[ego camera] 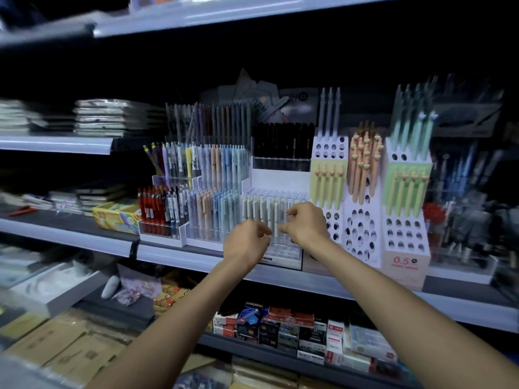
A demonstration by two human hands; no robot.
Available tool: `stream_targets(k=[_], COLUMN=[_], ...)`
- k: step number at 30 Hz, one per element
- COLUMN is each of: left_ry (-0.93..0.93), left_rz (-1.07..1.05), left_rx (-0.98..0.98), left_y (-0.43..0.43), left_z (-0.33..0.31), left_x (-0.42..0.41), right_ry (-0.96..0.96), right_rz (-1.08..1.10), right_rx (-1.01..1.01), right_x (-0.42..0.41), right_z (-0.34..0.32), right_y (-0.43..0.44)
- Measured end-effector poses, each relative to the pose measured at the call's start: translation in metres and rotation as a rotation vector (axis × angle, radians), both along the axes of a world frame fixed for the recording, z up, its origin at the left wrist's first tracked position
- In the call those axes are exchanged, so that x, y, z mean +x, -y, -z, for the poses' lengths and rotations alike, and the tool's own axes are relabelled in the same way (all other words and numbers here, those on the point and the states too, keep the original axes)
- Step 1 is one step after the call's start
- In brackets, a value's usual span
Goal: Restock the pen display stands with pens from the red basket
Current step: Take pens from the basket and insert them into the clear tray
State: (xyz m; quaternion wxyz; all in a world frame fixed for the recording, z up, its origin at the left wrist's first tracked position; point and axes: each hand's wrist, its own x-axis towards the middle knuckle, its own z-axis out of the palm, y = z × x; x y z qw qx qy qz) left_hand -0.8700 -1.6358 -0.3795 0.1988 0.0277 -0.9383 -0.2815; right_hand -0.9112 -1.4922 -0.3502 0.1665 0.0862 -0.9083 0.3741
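Left hand, right hand close before grey pens.

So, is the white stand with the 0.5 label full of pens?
Not full. The white stand holds green pens higher up, but the round holes in its lower rows are empty.

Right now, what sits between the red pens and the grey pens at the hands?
Head view: black-and-white pens, then pastel peach, blue and green pens.
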Motion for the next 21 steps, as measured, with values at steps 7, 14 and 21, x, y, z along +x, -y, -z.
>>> stream_targets(k=[7,14,21], left_ry=[-0.033,-0.042,-0.022], left_rz=[0.008,0.008,-0.004], left_rx=[-0.258,-0.299,-0.302], left_y=[0.008,0.012,-0.001], left_z=[-0.012,-0.014,-0.006], left_x=[0.045,0.100,0.159], right_ry=[-0.017,-0.007,0.129], right_rz=[-0.089,-0.069,-0.039], right_rx=[0.155,0.437,0.576], right_x=[0.050,0.102,0.167], right_z=[-0.019,-0.016,-0.005], right_y=[-0.028,-0.060,-0.096])
